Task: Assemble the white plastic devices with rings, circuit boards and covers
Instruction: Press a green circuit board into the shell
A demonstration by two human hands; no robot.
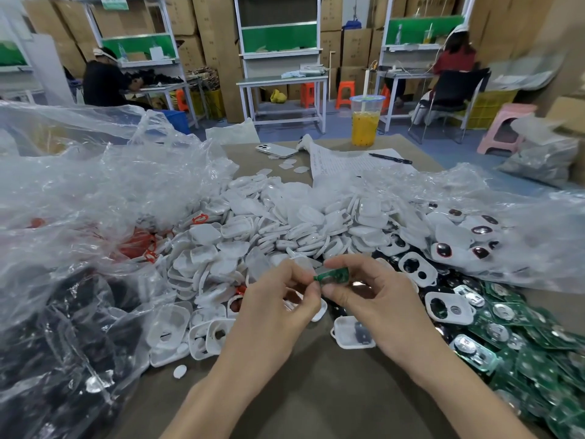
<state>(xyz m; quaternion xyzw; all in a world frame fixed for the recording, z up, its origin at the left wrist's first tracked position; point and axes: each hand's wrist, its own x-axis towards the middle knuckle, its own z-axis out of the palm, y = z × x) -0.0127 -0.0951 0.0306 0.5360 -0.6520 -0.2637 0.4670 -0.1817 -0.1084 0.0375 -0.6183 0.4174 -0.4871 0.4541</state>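
Note:
My right hand (367, 296) pinches a small green circuit board (332, 276) between thumb and fingers above the table. My left hand (281, 299) meets it from the left, its thumb and forefinger pinching the board's left end; a white plastic piece (318, 312) shows just under its fingers. A big heap of white plastic covers (285, 223) lies behind both hands. Green circuit boards (522, 337) are piled at the right. White housings with holes (448, 307) lie beside them, and one open white housing (353, 332) sits under my right wrist.
Crumpled clear plastic bags (95, 191) cover the left side, holding red rings (139, 242) and dark parts. Another bag (506, 226) at the right holds assembled devices. A phone (275, 149), a paper sheet (354, 163), a pen and a drink cup (365, 122) stand at the far edge.

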